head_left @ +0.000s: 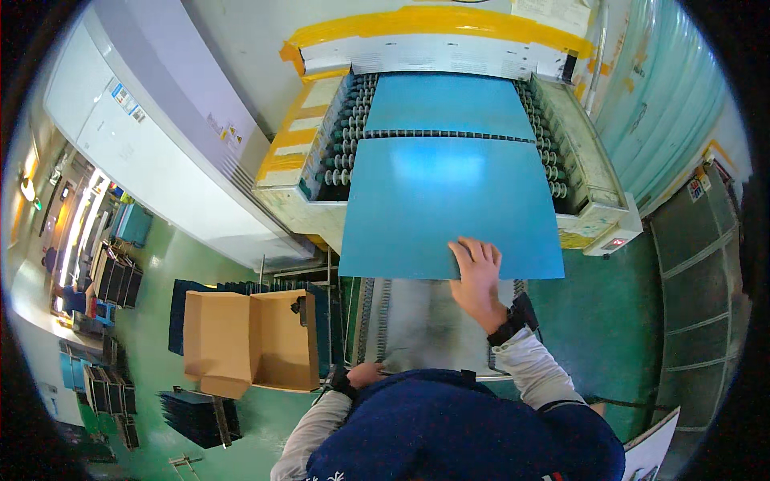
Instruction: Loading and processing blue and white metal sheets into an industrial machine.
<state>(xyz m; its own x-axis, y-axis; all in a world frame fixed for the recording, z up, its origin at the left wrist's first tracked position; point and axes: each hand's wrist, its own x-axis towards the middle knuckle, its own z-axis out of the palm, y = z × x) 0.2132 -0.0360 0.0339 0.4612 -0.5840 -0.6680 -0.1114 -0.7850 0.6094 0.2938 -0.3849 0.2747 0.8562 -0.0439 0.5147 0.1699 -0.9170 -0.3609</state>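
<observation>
Plainly, the right hand is the one on the work: it lies palm down on the near edge of the large blue sheet, fingers spread flat and pointing away from the person toward the machine, pressing on the sheet and not curled around anything. The sheet stretches forward and to the left of those fingers, its near edge hanging out over the grey metal surface just in front of the person, while its far end rests on the roller conveyor of the machine. It is roughly as wide as it is deep; its near edge runs left to right, and the hand sits right of the middle of that edge. A second blue sheet lies further in on the same rollers, just beyond the first, with a row of rollers showing in the gap between them. The left hand is low and close to the body, at the near left corner of the grey surface and well apart from the sheet; its fingers look curled, though whether they grip anything I cannot tell, since the person's blue-hooded head covers part of it. So the right hand is by far the nearer. An open cardboard box stands on the green floor to the left, beside dark racks of blue plates.
</observation>
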